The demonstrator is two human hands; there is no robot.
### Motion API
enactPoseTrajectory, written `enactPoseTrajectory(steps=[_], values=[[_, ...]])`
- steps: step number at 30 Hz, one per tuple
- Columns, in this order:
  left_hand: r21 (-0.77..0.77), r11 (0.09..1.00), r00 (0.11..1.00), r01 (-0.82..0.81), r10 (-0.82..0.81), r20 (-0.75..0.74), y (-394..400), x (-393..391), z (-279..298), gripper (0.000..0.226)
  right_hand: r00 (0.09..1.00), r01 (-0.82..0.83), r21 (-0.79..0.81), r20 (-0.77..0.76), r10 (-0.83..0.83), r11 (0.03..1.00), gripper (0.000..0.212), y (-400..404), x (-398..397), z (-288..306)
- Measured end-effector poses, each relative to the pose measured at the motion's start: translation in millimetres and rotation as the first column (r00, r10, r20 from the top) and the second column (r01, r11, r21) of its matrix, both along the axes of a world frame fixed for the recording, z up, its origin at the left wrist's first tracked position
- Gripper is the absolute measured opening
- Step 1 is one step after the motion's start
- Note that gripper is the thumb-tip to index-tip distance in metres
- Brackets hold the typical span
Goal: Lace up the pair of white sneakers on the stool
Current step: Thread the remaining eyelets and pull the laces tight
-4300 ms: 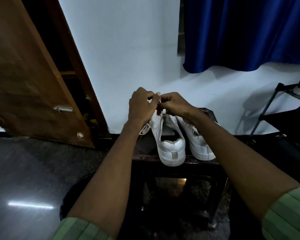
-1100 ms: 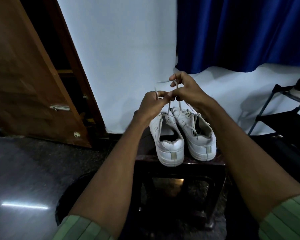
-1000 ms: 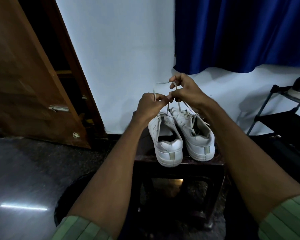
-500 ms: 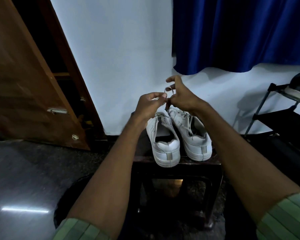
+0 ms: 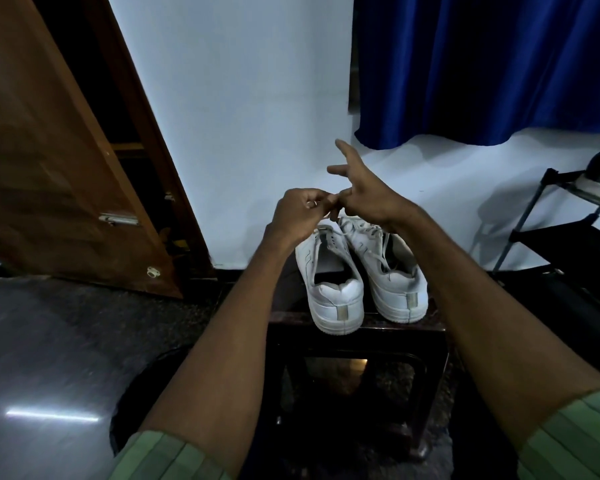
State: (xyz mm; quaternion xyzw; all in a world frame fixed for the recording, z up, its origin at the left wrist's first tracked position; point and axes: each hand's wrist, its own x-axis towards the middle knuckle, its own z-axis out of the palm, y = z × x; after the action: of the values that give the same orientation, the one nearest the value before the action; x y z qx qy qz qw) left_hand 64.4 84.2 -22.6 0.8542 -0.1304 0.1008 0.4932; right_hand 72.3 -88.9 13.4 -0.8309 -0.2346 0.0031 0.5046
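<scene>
So the two white sneakers sit side by side on a dark stool [image 5: 357, 327], heels toward the camera, toes toward the wall. The left sneaker [image 5: 329, 285] is right under the left hand and its heel hangs a bit over the near edge of the stool. The right sneaker [image 5: 388, 271] is touching it or just beside it, under the right wrist, and it already has lace criss-crossed over its tongue, with a loose end lying down into the shoe opening.

Both hands are up above the toe end of the shoes, meeting in the middle. The left hand [image 5: 298, 216] is curled closed, fingers pinched on a bit of white lace [image 5: 313, 203] that peeks out between thumb and fingers. The right hand [image 5: 364, 199] is touching the left one at the fingertips; its lower fingers are tucked in against the left hand's pinch while two fingers stick out straight and up toward the wall. Honestly can't tell if the right one is actually gripping lace or just pressing there, it's too dark and small.

Both forearms are bare, with green ribbed sleeves [image 5: 174, 457] at the bottom corners.

Further out: a brown wooden door [image 5: 49, 168] leans open well left of the left hand, a blue curtain [image 5: 482, 64] hangs above and right of the right hand, and a black rack [image 5: 551, 233] stands far off to the right. Floor [image 5: 49, 341] is dark and shiny.
</scene>
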Motion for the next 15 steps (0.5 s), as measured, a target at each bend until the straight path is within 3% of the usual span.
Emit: enactPoseTrajectory(steps=[4, 6, 8, 10, 13, 15], values=[[0.083, 0.973, 0.976, -0.215, 0.216, -0.007, 9.9, 4.3, -0.1, 0.021, 1.000, 0.025, -0.004, -0.007, -0.025, 1.000, 0.082, -3.4, 2.9, -2.6], [0.167, 0.861, 0.872, -0.481, 0.489, -0.009, 15.5, 4.0, -0.4, 0.030, 0.997, 0.063, -0.022, -0.031, -0.064, 0.998, 0.068, -7.1, 5.9, -3.8], [0.210, 0.737, 0.750, -0.642, 0.661, -0.031, 21.0, 0.1, -0.7, 0.029, 0.990, 0.110, -0.050, -0.078, -0.113, 0.993, 0.056, -11.3, 8.9, -6.1], [0.210, 0.767, 0.786, -0.606, 0.618, 0.011, 22.8, 1.7, -3.0, 0.026, 0.985, 0.141, -0.078, -0.091, -0.148, 0.987, 0.048, -12.9, 10.3, -9.5], [0.196, 0.939, 0.960, -0.281, 0.272, 0.072, 14.4, 1.2, 0.9, 0.030, 0.990, 0.122, -0.074, -0.059, -0.127, 0.990, 0.038, -8.0, 9.6, -11.3], [0.200, 0.967, 0.987, -0.158, 0.148, 0.065, 5.7, 0.1, 0.9, 0.024, 0.995, 0.087, -0.065, -0.053, -0.090, 0.994, 0.035, -4.6, 8.9, -10.8]])
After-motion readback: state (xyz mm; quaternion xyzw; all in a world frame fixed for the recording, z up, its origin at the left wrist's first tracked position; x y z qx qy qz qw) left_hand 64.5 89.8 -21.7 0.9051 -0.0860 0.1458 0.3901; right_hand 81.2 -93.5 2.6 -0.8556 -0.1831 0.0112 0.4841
